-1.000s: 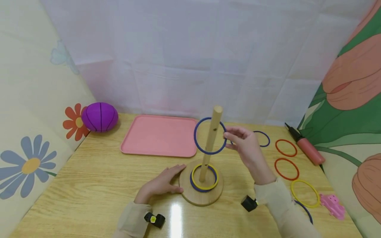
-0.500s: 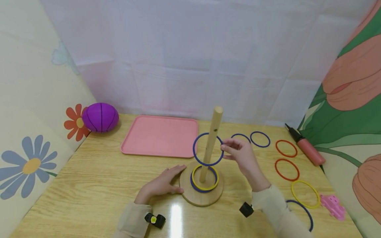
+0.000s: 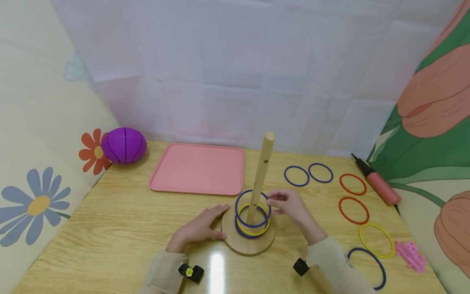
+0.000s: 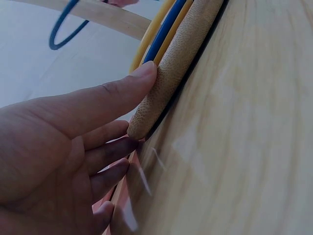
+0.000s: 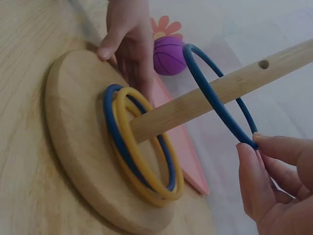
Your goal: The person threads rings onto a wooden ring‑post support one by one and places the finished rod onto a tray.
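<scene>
My right hand (image 3: pixel 291 204) pinches the right edge of a blue ring (image 5: pixel 215 104) between thumb and fingers. That ring encircles the wooden peg (image 3: pixel 263 157), tilted and held above the stack on the base. Low on the peg lie a yellow ring (image 5: pixel 168 196), a blue ring (image 5: pixel 108 117) and another yellow ring under them. My left hand (image 3: pixel 200 223) rests beside the round wooden base (image 3: pixel 247 247), thumb and fingers spread. In the left wrist view, its thumb touches the base's rim and its fingertips lie along the edge.
Two small blue rings (image 3: pixel 296 185), two red rings (image 3: pixel 353 222), a yellow ring (image 3: pixel 378 256) and a larger blue ring (image 3: pixel 384 277) lie on the right. Nearby are a pink toy (image 3: pixel 411 256) and a pump (image 3: pixel 382 186). A pink tray (image 3: pixel 198 169) and purple ball (image 3: pixel 124 145) stand back left.
My right hand has lowered the blue ring down along the peg, from near its top to close over the stacked rings. The left hand has stayed at the base.
</scene>
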Demonstrator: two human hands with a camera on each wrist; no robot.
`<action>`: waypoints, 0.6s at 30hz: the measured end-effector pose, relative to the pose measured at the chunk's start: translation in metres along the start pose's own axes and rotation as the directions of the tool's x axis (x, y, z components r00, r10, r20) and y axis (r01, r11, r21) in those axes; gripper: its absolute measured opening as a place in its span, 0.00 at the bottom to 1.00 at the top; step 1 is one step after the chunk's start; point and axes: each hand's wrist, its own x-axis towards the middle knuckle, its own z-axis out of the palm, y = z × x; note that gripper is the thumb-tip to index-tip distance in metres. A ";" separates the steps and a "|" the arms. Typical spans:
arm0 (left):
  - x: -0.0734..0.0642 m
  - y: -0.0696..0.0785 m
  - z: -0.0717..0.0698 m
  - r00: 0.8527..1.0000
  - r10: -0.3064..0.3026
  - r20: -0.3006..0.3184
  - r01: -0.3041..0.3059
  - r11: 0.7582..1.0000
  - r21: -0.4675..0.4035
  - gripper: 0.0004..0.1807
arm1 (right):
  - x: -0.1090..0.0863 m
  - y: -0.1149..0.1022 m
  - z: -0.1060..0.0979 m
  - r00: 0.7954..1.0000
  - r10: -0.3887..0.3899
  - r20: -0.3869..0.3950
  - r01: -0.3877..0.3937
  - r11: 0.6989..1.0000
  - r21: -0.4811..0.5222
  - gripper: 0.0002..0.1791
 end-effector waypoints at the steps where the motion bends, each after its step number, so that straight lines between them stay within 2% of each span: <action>1: 0.000 0.000 0.000 1.000 -0.001 -0.001 0.001 1.000 0.000 0.49 | 0.001 0.002 0.000 1.000 0.006 0.006 -0.006 1.000 -0.011 0.15; 9: 0.000 0.001 0.000 1.000 0.021 -0.014 -0.021 1.000 0.012 0.49 | 0.005 0.017 0.002 0.998 0.044 0.038 -0.041 0.997 -0.071 0.13; 18: 0.000 0.000 0.000 1.000 0.005 -0.002 -0.005 1.000 0.014 0.49 | 0.009 0.028 0.003 0.997 0.053 0.054 -0.045 0.988 -0.148 0.12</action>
